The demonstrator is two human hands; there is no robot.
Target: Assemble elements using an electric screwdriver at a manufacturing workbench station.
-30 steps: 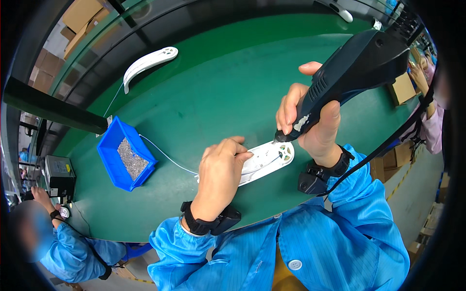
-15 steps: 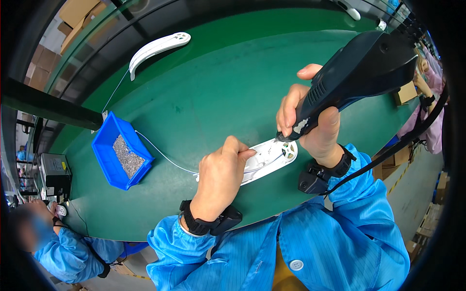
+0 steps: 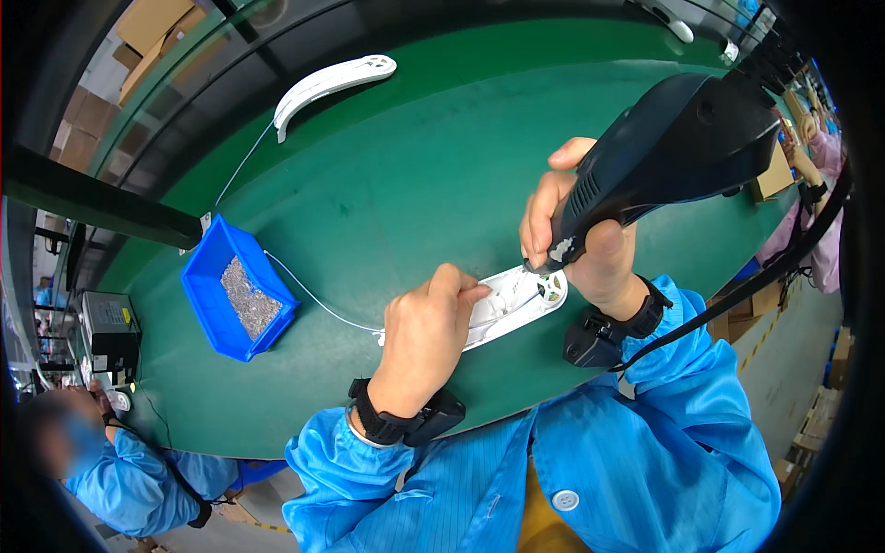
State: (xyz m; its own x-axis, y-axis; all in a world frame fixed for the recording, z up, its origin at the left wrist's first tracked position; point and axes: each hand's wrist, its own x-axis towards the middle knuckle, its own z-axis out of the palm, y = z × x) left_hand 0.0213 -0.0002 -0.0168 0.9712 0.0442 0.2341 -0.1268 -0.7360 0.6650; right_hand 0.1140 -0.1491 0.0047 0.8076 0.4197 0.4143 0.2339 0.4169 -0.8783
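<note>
My right hand (image 3: 599, 249) is wrapped round a black electric screwdriver (image 3: 659, 147), its tip pointing down at the far edge of a white plastic housing (image 3: 507, 323). The housing is long and shallow, with a round vented end (image 3: 553, 289) at the right. My left hand (image 3: 426, 327) is over the housing's left part, thumb and forefinger pinched together; whatever is between them is too small or hidden to make out. A thin pale cable (image 3: 318, 300) runs from the housing's left end toward a blue bin (image 3: 210, 304), which holds many small metal screws (image 3: 249, 300).
Another curved white housing (image 3: 332, 81) with a cable lies on the green belt (image 3: 479, 41) at the back. A black post (image 3: 101, 198) stands at left. The screwdriver's black cord (image 3: 737, 290) hangs at right. Co-workers sit left (image 3: 138, 484) and right (image 3: 784, 230).
The white housing on the back belt has moved to the right. My right hand and the screwdriver have shifted slightly left and down. My left hand keeps its pinch over the housing.
</note>
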